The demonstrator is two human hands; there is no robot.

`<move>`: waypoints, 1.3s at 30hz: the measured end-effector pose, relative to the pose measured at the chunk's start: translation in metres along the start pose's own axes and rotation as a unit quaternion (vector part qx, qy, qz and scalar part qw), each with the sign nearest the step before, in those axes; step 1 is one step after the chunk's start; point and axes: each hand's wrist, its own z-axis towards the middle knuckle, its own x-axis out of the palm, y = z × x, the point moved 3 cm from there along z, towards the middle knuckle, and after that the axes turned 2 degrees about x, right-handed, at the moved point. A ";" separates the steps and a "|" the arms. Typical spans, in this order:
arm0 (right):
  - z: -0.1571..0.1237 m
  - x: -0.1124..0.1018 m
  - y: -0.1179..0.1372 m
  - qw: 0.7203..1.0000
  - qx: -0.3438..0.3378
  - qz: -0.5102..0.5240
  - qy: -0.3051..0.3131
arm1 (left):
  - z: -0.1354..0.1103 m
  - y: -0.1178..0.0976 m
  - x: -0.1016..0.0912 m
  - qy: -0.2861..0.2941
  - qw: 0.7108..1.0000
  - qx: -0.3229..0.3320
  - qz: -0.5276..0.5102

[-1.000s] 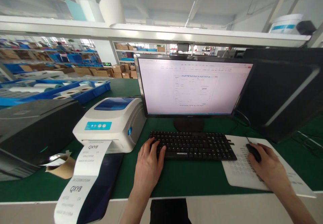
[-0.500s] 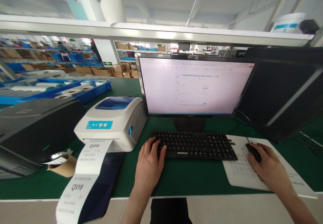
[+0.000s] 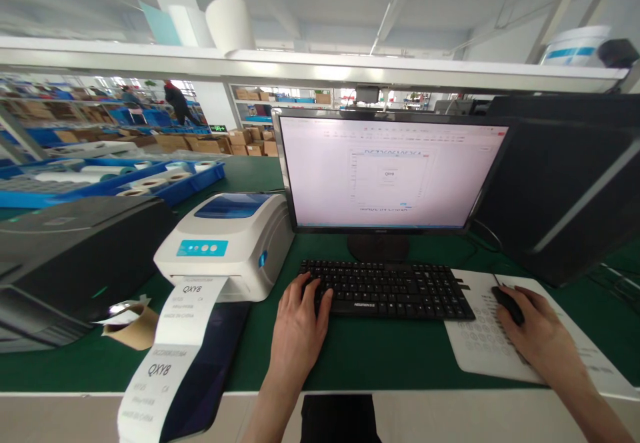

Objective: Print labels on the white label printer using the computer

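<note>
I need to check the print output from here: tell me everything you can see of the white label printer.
The label printer is a white plastic-looking box with rounded corners, a dark blue tinted window in its closed lid, a light blue front panel with three pale round buttons and a blue latch on its side. It sits on the green table, left of the monitor. A strip of white labels printed QXY8 runs from its front slot past the table edge.

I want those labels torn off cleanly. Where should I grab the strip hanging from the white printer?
Probably pinch the label strip across its width just below the white printer slot, coming from the front: it lies flat there, while its lower end droops over the table edge.
</note>
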 end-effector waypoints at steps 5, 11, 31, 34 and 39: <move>-0.001 0.001 -0.001 1.000 -0.001 -0.006 0.008 | 0.000 0.000 -0.001 0.002 1.000 0.000 0.003; -0.001 0.001 0.000 1.000 -0.014 0.002 0.010 | 0.000 -0.001 -0.001 0.001 1.000 -0.004 0.002; 0.002 0.002 0.001 0.999 -0.027 0.010 -0.017 | 0.000 0.001 -0.001 0.003 1.000 -0.003 -0.010; 0.002 0.003 -0.001 1.000 -0.014 0.010 -0.019 | 0.001 0.000 -0.001 0.003 1.000 -0.003 -0.009; 0.002 0.006 -0.003 1.000 -0.003 0.006 -0.003 | 0.001 0.000 -0.002 -0.001 1.000 -0.001 -0.007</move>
